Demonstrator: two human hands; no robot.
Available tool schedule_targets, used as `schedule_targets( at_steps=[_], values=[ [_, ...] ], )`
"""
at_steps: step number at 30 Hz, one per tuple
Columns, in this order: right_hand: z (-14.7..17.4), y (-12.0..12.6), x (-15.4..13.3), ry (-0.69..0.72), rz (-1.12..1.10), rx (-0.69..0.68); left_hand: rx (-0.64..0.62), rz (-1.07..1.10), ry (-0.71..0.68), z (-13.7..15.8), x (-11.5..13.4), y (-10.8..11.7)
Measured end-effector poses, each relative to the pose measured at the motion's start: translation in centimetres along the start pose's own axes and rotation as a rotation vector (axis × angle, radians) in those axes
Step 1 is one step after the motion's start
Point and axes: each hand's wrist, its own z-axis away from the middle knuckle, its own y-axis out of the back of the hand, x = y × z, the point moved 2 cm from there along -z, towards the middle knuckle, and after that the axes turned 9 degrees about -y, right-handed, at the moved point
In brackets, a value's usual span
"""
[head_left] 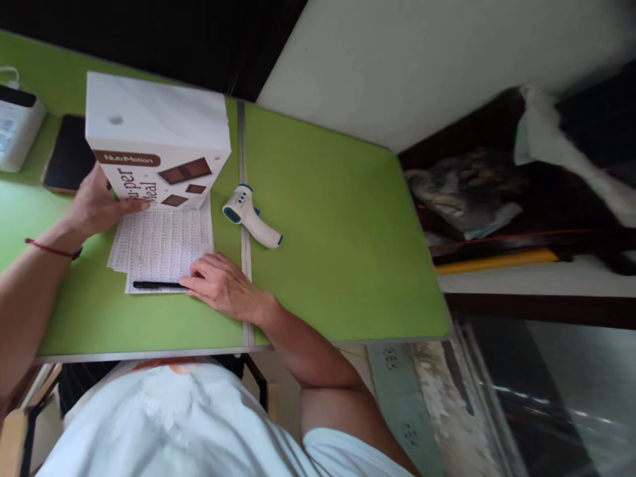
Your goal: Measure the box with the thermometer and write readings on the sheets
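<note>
A white NutriMotion cardboard box point(158, 119) stands upright on the far part of the written paper sheets point(163, 242). My left hand point(97, 204) grips the box's lower left corner, with the thumb across its front and the other fingers partly hidden behind it. On the near edge of the sheets lies a black pen point(156, 285). My right hand point(218, 281) rests at the pen's right end, its fingers curled and closed on it. Just right of the papers, a white and blue infrared thermometer point(253, 218) lies on its side.
The green table point(342, 232) has a metal seam beside the papers. Behind the box on the left are a dark phone point(72, 152) and a white device with a cable point(17, 129). A shelf with plastic bags point(462, 199) stands beyond the table's right edge.
</note>
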Motion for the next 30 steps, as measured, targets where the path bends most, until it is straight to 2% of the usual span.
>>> schedule_targets(
  at_steps=[3,6,8,11,13,17,19,20,22,23,24,26,28,30],
  values=[
    [-0.1,-0.4,0.2,-0.009,-0.032,-0.005,0.089,-0.046,-0.039,0.1,-0.2,-0.5],
    [-0.1,-0.5,0.2,-0.014,-0.053,-0.010,0.104,0.104,-0.062,0.9,-0.4,-0.8],
    [-0.2,-0.5,0.2,-0.017,-0.061,-0.014,0.104,0.197,-0.029,1.4,-0.3,-1.1],
    [-0.3,-0.4,0.0,-0.019,-0.052,-0.007,0.120,0.226,0.061,2.0,-0.2,-1.7],
    [-0.4,-0.3,0.0,-0.010,-0.052,0.024,0.118,0.219,0.069,2.2,0.0,-2.0],
    [-0.1,0.3,1.5,-0.004,-0.173,0.166,0.095,0.179,-0.017,2.4,-0.2,-2.0],
    [0.2,0.7,3.3,-0.097,-0.266,0.283,0.075,0.139,-0.055,2.5,-0.3,-2.0],
    [0.4,0.9,4.4,-0.189,-0.281,0.352,0.062,0.120,-0.069,2.6,-0.4,-1.9],
    [0.9,1.2,6.7,-0.463,-0.168,0.512,0.043,0.088,-0.090,2.6,-0.4,-1.9],
    [1.1,1.1,7.7,-0.600,-0.073,0.537,0.038,0.079,-0.095,2.6,-0.4,-1.8],
    [1.3,1.0,8.5,-0.706,0.005,0.526,0.038,0.077,-0.096,2.6,-0.3,-1.8],
    [1.4,0.4,9.6,-0.819,0.072,0.439,0.045,0.092,-0.087,2.6,-0.3,-1.8],
    [1.3,-0.1,9.8,-0.862,-0.001,0.372,0.057,0.129,-0.075,2.6,-0.5,-2.0],
    [1.2,0.0,9.3,-0.901,-0.174,0.422,0.089,0.194,-0.070,2.6,-0.8,-2.2]
  ],
)
